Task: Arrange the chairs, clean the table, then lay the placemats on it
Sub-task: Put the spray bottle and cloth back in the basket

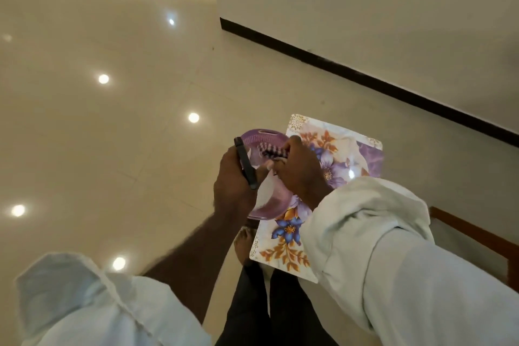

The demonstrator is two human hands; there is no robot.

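I am looking down at the floor with both hands in front of me. My left hand (231,180) grips a dark phone (246,161) against the rim of a purple plastic basket (259,137). My right hand (302,170) pinches a purple-and-white checked cloth (271,152) over the basket. A floral placemat (344,143) with blue, purple and orange flowers is held flat under my right hand and forearm; how it is gripped is hidden. No table is in view.
Glossy cream floor tiles (126,135) spread to the left and ahead. A wall with a dark skirting board (365,66) runs along the right. A brown wooden edge (471,236) shows at the lower right. My bare foot (243,241) is below the basket.
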